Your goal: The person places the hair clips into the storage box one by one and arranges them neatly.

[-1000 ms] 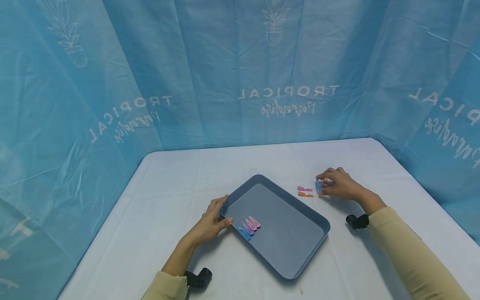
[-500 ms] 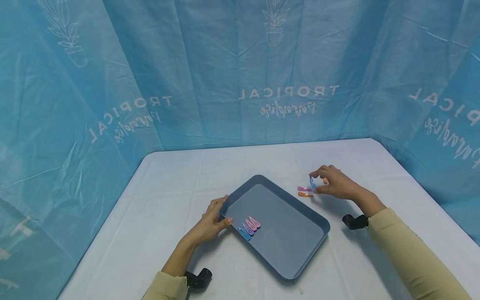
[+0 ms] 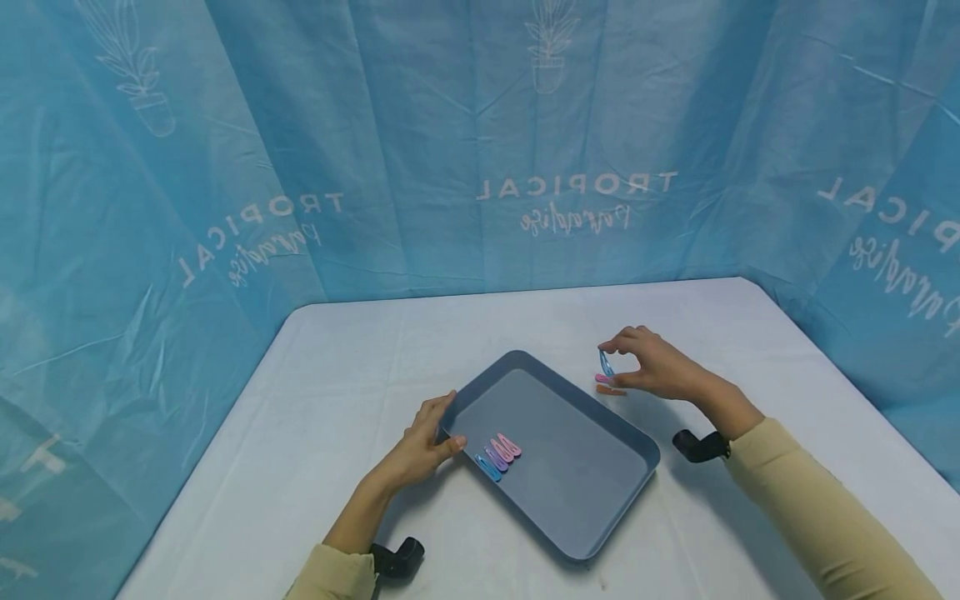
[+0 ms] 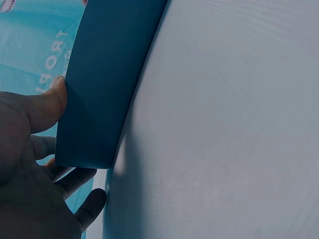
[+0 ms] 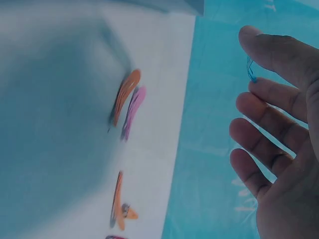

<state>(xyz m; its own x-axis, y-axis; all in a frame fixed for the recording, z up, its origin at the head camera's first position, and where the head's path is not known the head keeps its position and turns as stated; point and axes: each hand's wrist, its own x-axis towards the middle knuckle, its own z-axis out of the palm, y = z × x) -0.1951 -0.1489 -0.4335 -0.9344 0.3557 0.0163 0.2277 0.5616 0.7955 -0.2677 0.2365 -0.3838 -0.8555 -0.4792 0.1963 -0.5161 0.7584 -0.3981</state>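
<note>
My left hand [image 3: 422, 443] grips the left corner of the grey-blue tray [image 3: 577, 442], thumb over the rim; the left wrist view shows its fingers around the tray wall [image 4: 104, 89]. Between thumb and index finger, my right hand [image 3: 656, 365] pinches a blue hair clip [image 3: 606, 363], held above the table. Beneath it lie a pink hair clip [image 5: 133, 112] and an orange hair clip [image 5: 126, 94], side by side. Inside the tray, near its left edge, a blue hair clip [image 3: 488, 467] lies in a row with several purple and pink hair clips [image 3: 504, 446].
Another orange clip [image 5: 118, 201] with a small ornament lies on the white-covered table [image 3: 360, 358]; the right hand hides it in the head view. A dark pinkish thing [image 5: 115, 237] is cut off below it. A blue printed curtain [image 3: 405, 150] surrounds the table.
My right hand has lifted the blue hair clip and carried it left, over the pink and orange clips. The left hand and the tray have not moved.
</note>
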